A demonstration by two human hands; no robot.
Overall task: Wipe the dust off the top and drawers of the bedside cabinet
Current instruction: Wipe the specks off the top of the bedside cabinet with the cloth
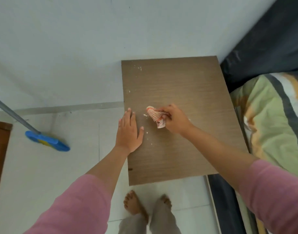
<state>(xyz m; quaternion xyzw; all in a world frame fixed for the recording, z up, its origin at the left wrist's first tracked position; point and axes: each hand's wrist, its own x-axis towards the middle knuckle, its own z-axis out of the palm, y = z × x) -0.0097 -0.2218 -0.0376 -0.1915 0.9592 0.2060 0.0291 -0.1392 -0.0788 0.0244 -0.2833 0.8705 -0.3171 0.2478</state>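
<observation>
Top-wiping step: right hand (176, 119) grips striped cloth (155, 117) on bedside cabinet top (187, 92), left hand (129, 130) lies flat, fingers straight; next, sweep white specks (139, 68) near the back edge.

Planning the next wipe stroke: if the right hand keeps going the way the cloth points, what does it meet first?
Probably the white crumbs just ahead of the cloth held by the right hand; beyond them, the left hand.

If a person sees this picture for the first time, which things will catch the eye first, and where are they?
First, the brown cabinet top in the middle, with pale crumbs near its far left corner. On it the right hand grips a striped orange and white cloth, and the left hand rests flat at the left edge. Then the blue mop head on the white floor, at left.
</observation>
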